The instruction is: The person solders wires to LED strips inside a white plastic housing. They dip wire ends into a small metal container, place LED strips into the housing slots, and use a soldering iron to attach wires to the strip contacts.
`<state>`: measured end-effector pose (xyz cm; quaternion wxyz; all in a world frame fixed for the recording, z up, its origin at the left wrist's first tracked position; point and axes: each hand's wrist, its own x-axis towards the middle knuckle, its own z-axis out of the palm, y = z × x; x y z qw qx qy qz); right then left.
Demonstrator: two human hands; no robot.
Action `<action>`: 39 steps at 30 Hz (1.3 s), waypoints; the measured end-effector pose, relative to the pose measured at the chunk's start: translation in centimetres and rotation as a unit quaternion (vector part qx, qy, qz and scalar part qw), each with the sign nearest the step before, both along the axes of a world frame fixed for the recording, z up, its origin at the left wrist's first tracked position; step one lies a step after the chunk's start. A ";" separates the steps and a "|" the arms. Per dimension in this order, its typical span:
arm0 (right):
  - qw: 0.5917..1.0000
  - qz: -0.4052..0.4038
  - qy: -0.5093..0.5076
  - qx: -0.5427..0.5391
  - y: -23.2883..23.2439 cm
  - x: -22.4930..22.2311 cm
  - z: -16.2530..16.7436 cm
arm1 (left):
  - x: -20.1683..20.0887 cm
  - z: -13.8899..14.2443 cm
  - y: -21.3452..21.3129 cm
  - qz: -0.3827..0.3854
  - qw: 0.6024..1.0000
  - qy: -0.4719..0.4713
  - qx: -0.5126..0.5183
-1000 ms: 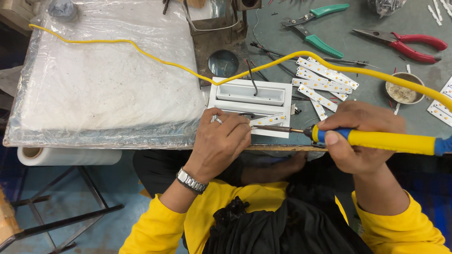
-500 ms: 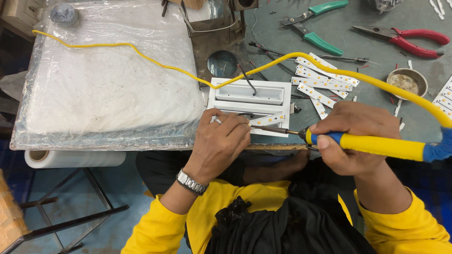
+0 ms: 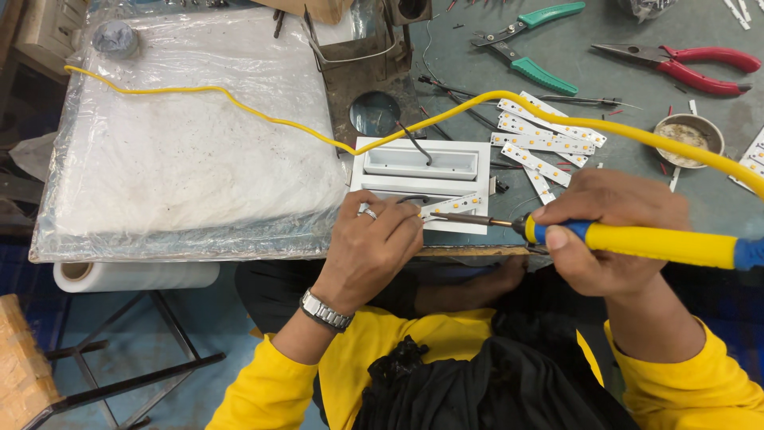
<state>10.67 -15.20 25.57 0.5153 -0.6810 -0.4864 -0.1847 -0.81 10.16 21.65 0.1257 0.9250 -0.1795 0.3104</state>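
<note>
Two hands at work, right hand (image 3: 617,231) gripping yellow soldering iron (image 3: 637,243) lying crosswise, tip pointing left, left hand (image 3: 374,247) pinching LED strip (image 3: 458,205).

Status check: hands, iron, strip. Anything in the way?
Right hand gripping yellow soldering iron, tip at LED strip. Left hand pinning strip on white housing. Nothing blocking.

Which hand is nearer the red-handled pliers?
Right. The right hand grips the soldering iron below the red-handled pliers; the left hand sits far left.
</note>
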 end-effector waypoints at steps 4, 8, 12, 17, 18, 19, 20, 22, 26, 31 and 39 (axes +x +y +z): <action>1.000 0.004 0.003 -0.005 0.1 -0.2 0.1 | 0.0 0.1 0.1 -0.008 1.000 0.000 0.024; 1.000 -0.002 0.009 -0.015 0.0 -0.2 0.0 | 0.0 0.3 0.2 -0.019 0.999 0.001 0.041; 1.000 -0.003 0.009 -0.020 -0.1 -0.1 -0.2 | 0.0 0.3 0.2 -0.019 0.999 0.000 0.045; 1.000 0.005 0.005 -0.023 -0.1 0.0 -0.4 | -0.1 0.2 0.1 -0.013 0.998 0.001 0.056; 1.000 0.008 0.005 -0.023 -0.1 0.0 -0.4 | -0.1 0.2 0.1 -0.012 0.998 0.002 0.057; 1.000 0.011 0.005 -0.021 -0.1 0.1 -0.3 | -0.1 0.2 0.1 -0.012 0.998 0.003 0.057; 1.000 0.011 0.004 -0.021 -0.1 0.1 -0.3 | -0.1 0.2 0.1 -0.013 0.998 0.003 0.058; 1.000 0.009 0.002 -0.022 -0.2 0.1 -0.4 | -0.1 0.2 0.1 -0.013 0.998 0.005 0.056; 1.000 0.020 0.001 -0.004 -0.5 0.5 -0.7 | -0.1 0.2 0.0 -0.016 0.999 0.010 0.046; 1.000 -0.007 0.011 -0.023 -1.2 0.6 -0.7 | -0.1 0.2 0.0 -0.008 0.999 0.008 0.051; 1.000 0.011 0.000 -0.004 -0.5 0.2 -0.6 | -0.1 0.4 0.0 -0.010 0.999 0.008 0.052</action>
